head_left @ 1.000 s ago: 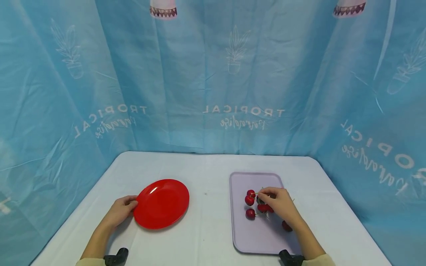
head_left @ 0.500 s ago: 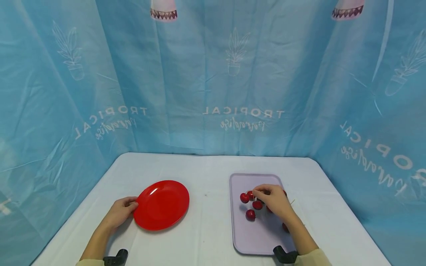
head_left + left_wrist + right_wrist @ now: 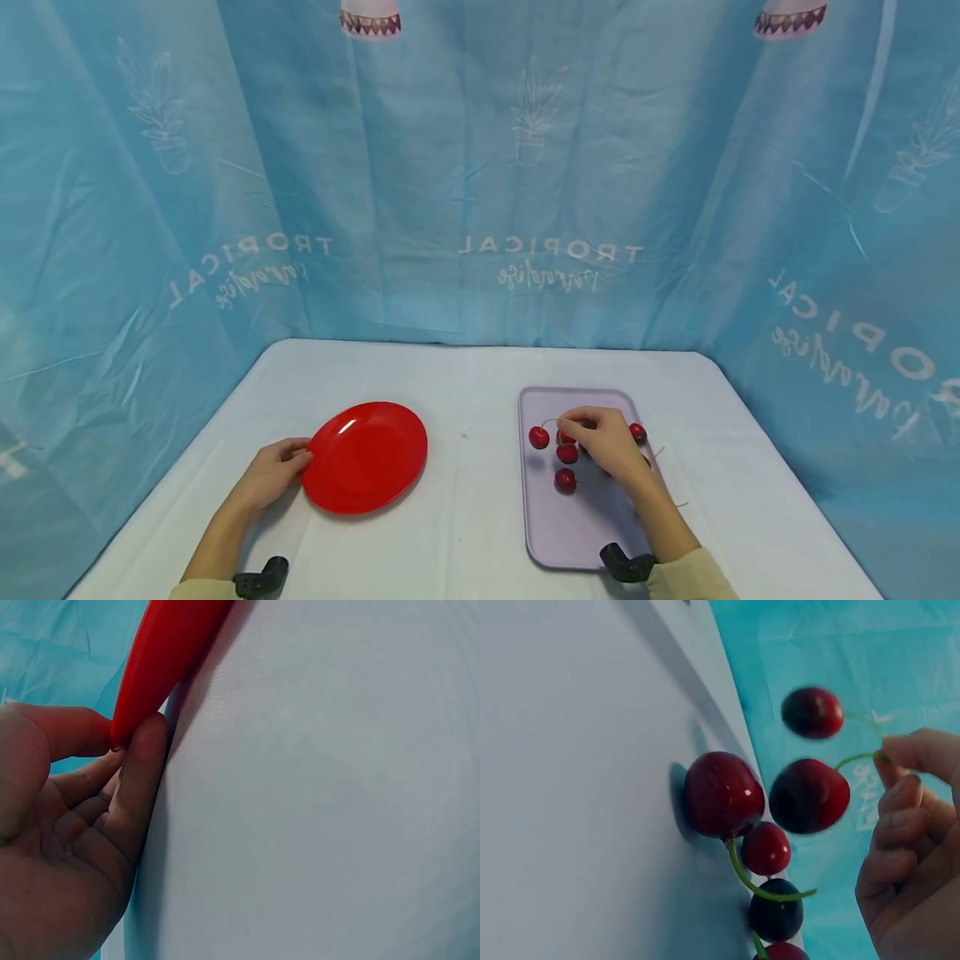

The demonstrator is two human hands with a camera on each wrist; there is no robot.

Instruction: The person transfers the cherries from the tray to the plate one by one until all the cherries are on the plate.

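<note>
A pair of cherries (image 3: 810, 796) hangs by thin stems over the lilac tray (image 3: 573, 533), toward its left side in the head view. The right hand (image 3: 603, 437) pinches those stems between thumb and forefinger, its other fingers curled in loosely. Just below the pair, a larger cherry (image 3: 724, 795) with a curved green stem lies on the tray, and more fruit (one of them quite dark) is bunched beside it. One cherry (image 3: 637, 432) sits by the tray's right edge; the right hand and forearm hide part of the tray, so I cannot count everything there. Two stems poke past that edge. Well apart, to the left, is a red plate (image 3: 367, 458), its near-left rim pinched by the left hand (image 3: 272, 475), thumb above and a finger beneath. Both plate and tray are on the white-covered table (image 3: 465, 533); a blue printed curtain (image 3: 465, 167) hangs behind.
</note>
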